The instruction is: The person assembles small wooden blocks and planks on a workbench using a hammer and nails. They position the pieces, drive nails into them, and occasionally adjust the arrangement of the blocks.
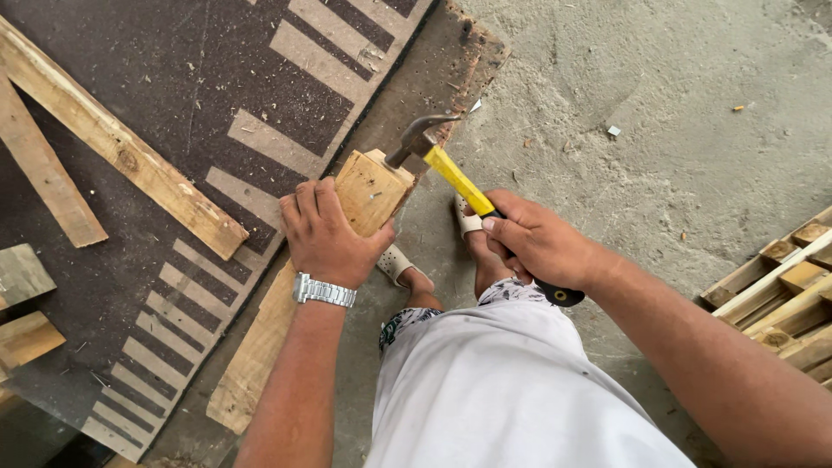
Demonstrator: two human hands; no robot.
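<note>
My left hand (pixel 325 232), with a silver watch on its wrist, grips a light wooden block (pixel 374 187) that stands on end on a long plank (pixel 256 351). My right hand (pixel 536 241) holds a claw hammer (pixel 459 180) by its yellow and black handle. The steel head (pixel 422 134) rests at the block's top far corner. My feet in pale sandals (pixel 399 263) stand just right of the block on the concrete floor.
A dark mat (pixel 173 87) with pale stripes covers the floor at left, with wooden slats (pixel 121 152) and small blocks (pixel 26 338) lying on it. A wooden pallet (pixel 784 295) sits at the right edge. Bare dusty concrete (pixel 676 113) lies ahead.
</note>
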